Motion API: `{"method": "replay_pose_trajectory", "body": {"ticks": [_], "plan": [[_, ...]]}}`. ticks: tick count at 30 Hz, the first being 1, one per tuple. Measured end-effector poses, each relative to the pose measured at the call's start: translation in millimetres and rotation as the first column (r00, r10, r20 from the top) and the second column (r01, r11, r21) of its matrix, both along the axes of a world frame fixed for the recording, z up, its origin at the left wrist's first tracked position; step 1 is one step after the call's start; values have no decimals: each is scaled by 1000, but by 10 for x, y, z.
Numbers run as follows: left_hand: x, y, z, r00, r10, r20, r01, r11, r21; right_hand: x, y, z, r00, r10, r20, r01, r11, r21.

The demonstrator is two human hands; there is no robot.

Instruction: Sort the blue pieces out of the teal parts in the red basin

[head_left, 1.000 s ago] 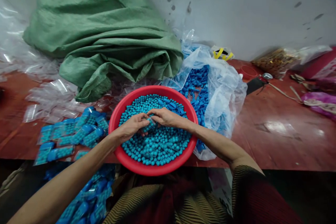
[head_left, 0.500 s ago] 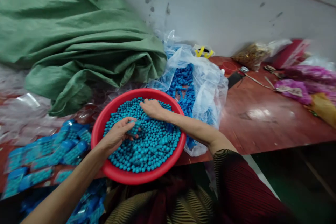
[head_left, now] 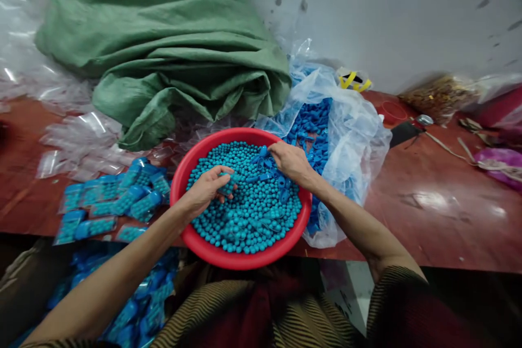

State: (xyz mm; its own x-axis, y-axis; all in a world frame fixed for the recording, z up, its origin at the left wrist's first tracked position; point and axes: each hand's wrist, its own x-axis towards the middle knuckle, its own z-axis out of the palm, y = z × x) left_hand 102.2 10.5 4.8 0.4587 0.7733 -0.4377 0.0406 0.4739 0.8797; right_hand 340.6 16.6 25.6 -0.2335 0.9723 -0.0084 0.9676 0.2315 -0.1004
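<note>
Left hand (head_left: 206, 190) is curling its grip around a small filled bead packet (head_left: 227, 185) over the red basin (head_left: 184, 231). Right hand (head_left: 290, 160) is pinching blue caps (head_left: 269, 166) at the basin's far rim. Risk: basin is overhanging the bench (head_left: 428, 212) edge; downward pressure could tip the teal beads (head_left: 244, 217) out.

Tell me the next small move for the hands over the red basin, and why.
Probably the right hand should pinch one blue cap from the loose ones under its fingers and bring it to the left hand, which holds a small filled piece above the beads in the red basin.
</note>
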Motion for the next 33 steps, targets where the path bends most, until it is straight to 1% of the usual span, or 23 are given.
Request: {"method": "replay_pose_trajectory", "body": {"ticks": [2,3,6,8,10,12,14,15,17,20,22,24,27,30,32,33], "plan": [[0,3,-10,1000,-3,-1,3,1000,9,-53,-91,2,992,115,48,-111,990,-86],[-1,5,-16,1000,-6,-1,6,1000,14,-88,-117,-22,986,155,64,-146,981,-124],[-10,4,-30,1000,-25,-16,26,999,32,-178,-127,-136,971,201,132,-175,967,-184],[-14,2,-31,998,-24,-54,28,996,83,-219,-110,-172,956,233,179,-195,959,-205],[-8,6,-25,994,2,-106,18,982,186,-263,-101,-139,940,268,212,-227,954,-198],[14,18,-12,989,26,-147,18,956,292,-327,-102,-54,930,298,217,-270,951,-147],[50,35,0,986,13,-167,44,941,336,-410,-100,37,920,355,167,-347,935,-76],[70,44,4,986,1,-166,57,939,339,-452,-94,70,918,374,132,-371,927,-45],[105,57,8,989,-24,-148,72,941,330,-517,-65,98,931,363,46,-362,932,-15],[119,63,21,991,-10,-133,50,951,304,-508,15,60,947,304,-102,-314,944,-105],[93,57,48,991,21,-135,17,961,275,-406,70,19,955,256,-150,-277,950,-144],[46,46,89,991,41,-123,-11,971,237,-245,106,-17,965,216,-150,-230,970,-84],[-30,46,133,995,70,-77,-54,980,191,2,115,-53,958,247,-145,-251,968,-6],[-75,64,117,992,122,-44,-114,981,156,109,62,-41,945,314,-88,-318,947,-46],[-84,70,88,991,132,-33,-126,982,142,74,-7,-3,925,376,-58,-380,921,-87],[-85,69,74,991,128,-28,-123,982,143,30,-44,18,923,382,-48,-385,917,-110]]}}
